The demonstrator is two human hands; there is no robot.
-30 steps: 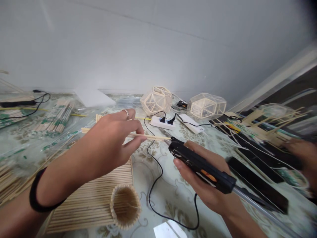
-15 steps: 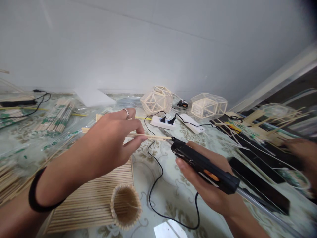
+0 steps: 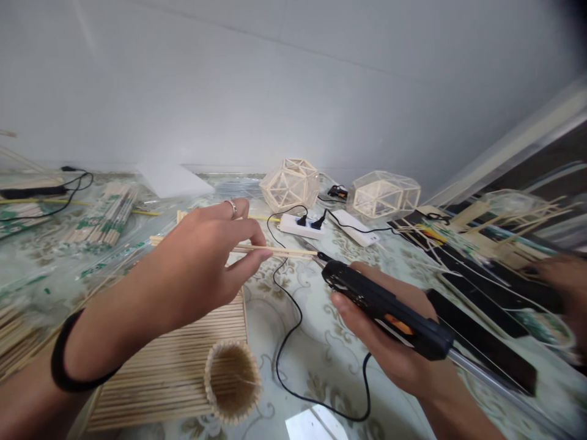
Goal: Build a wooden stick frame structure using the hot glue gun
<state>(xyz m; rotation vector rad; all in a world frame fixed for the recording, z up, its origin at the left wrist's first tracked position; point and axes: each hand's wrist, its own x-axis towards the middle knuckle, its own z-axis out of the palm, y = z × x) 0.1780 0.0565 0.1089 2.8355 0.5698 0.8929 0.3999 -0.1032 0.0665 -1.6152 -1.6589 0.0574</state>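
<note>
My left hand (image 3: 202,263), with a ring and a black wristband, pinches thin wooden sticks (image 3: 293,251) between thumb and fingers. The sticks point right, above the table. Wrapped in my right hand (image 3: 389,324) is a black glue gun (image 3: 385,305), a clear glue stick (image 3: 495,379) coming out of its back. Its nozzle is at the right ends of the sticks; whether they touch is hard to tell. Below my left hand lies a flat panel of sticks (image 3: 160,373), with a round stick cup (image 3: 233,382) at its right edge.
Two faceted stick frames (image 3: 290,186) (image 3: 385,194) stand near the wall. A power strip (image 3: 302,226) holds two black plugs. Bagged sticks (image 3: 107,214) lie left. A black cable (image 3: 293,330) curves across the table. Another person's hand (image 3: 564,287) is at the far right.
My right hand and the glue gun have shifted slightly right and down. My left hand has barely moved and keeps its pinch on the sticks.
</note>
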